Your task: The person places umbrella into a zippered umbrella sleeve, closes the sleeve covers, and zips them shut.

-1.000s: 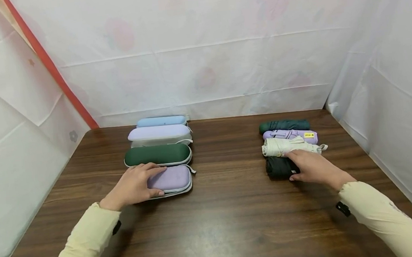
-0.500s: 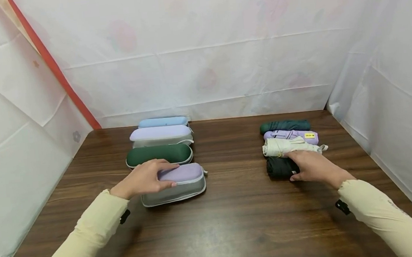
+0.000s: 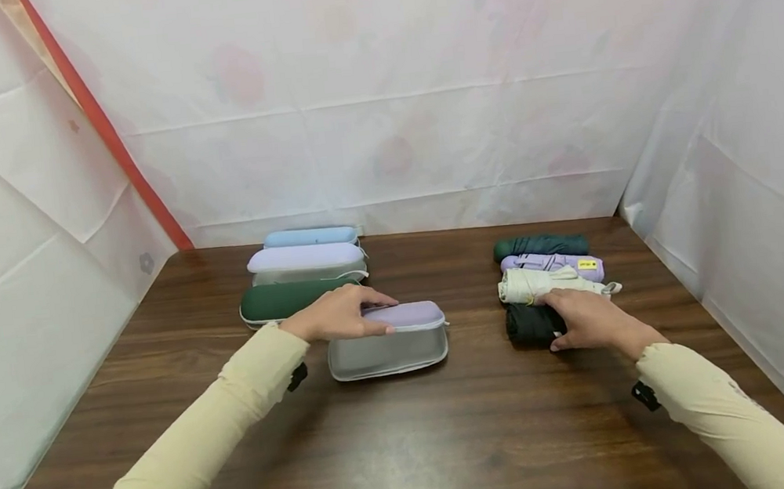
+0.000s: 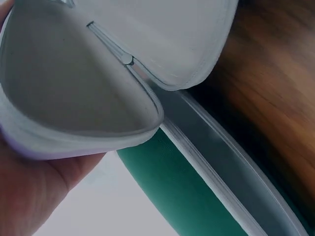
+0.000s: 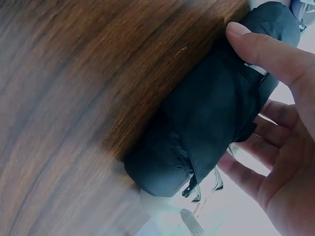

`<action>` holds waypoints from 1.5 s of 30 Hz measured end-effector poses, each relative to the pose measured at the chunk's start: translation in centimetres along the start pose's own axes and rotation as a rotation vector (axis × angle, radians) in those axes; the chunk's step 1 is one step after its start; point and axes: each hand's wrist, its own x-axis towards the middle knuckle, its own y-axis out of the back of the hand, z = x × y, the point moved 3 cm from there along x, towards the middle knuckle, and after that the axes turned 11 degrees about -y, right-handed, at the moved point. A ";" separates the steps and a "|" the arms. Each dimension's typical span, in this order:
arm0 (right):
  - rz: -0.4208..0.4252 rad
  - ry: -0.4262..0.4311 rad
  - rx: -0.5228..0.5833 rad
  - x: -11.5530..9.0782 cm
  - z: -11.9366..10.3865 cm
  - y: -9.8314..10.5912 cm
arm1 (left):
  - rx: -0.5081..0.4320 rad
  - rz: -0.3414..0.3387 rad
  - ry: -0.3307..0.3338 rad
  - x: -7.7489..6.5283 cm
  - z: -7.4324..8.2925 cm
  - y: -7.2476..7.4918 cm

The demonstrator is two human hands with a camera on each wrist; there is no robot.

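My left hand (image 3: 338, 315) grips the lid of a light-purple zip case (image 3: 406, 316). The left wrist view shows this case (image 4: 78, 83) gaping, its pale inside and zip in sight. A dark-green case (image 3: 291, 297) lies behind it, and beyond that stand a lavender case (image 3: 304, 257) and a blue case (image 3: 309, 237). At the right, my right hand (image 3: 591, 320) holds a rolled black folding umbrella (image 5: 197, 113), thumb on the near side and fingers on the far side. Behind it lie a cream umbrella (image 3: 545, 283), a purple umbrella (image 3: 553, 264) and a dark-green umbrella (image 3: 541, 246).
Everything rests on a brown wooden table (image 3: 418, 446). White patterned sheeting (image 3: 387, 119) hangs behind and on both sides. Bare tabletop separates the row of cases from the row of umbrellas.
My left hand has lifted the light-purple case from the front of the case row and carried it right, its lid now raised from the base. My right hand stays at the black umbrella.
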 end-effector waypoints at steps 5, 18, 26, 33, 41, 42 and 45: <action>0.007 0.004 0.009 -0.1 0.1 -0.4 | -0.102 -0.029 -0.021 2.5 0.3 -0.8; -0.013 0.005 0.079 -0.6 0.5 -1.2 | -0.282 -0.071 -0.055 5.5 0.9 -2.0; 0.028 0.014 0.101 -0.8 1.0 -1.3 | -0.300 -0.083 -0.033 6.1 0.8 -1.8; 0.043 -0.012 0.084 -0.9 1.1 -1.3 | -0.294 -0.077 -0.029 5.9 0.7 -1.8; 0.076 0.043 0.074 -1.4 -0.7 -0.2 | -0.302 -0.076 -0.008 5.5 0.5 -1.6; 0.086 0.061 0.074 -1.5 -1.1 0.1 | -0.301 -0.075 -0.006 5.5 0.5 -1.6; 0.118 0.120 0.067 -1.4 -2.4 0.7 | -0.302 -0.073 0.003 5.5 0.6 -1.6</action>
